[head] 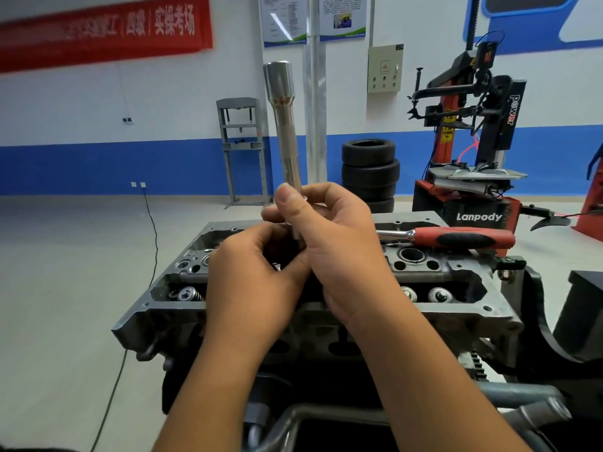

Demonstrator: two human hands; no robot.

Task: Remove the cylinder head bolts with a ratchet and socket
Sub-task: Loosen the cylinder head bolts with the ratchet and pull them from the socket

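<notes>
Nearest the camera, at the bottom of the frame, two bare forearms are seen rising to the centre, where both hands are wrapped round the lower end of one long chrome socket-and-extension piece [283, 132]. The left hand [251, 282] is curled low around the hidden bottom end, and exactly what its fingers pinch down there can't be made out; the right hand [329, 246] is clamped on the shaft just above, thumb laid against the metal. The piece is held nearly upright, its long axis running up toward the top centre of the frame with the wide socket mouth at the very top, so it looks like it'd have to be flipped or joined to the handle before any bolt gets touched. Right under the hands sits one grey cast-metal cylinder head [463, 282], valve springs showing on both sides; no head bolts can be clearly picked out. Just beyond, right of centre, one ratchet with a red-and-black grip [456, 238] is laid across the head, handle pointing right, nearer the right hand. Farther back, one stack of four black tyres [370, 171], one red tyre-changing machine [473, 125] at the right, one grey shop press [243, 148], and one red banner [104, 31] at the upper left are seen.
</notes>
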